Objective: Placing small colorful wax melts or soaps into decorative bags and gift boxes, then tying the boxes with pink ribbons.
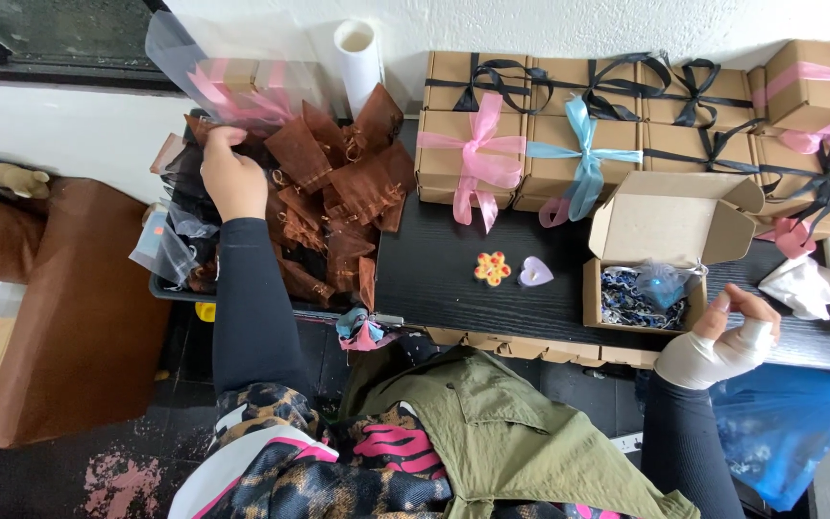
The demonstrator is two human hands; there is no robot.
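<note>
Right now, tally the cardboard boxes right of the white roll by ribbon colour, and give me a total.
Boxes with black ribbon: 5
Boxes with pink ribbon: 2
Box with blue ribbon: 1
Open box with no ribbon: 1
Total: 9

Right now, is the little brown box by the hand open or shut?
Open: the cardboard box has its lid flipped up, with blue things inside, beside the right hand.
</note>
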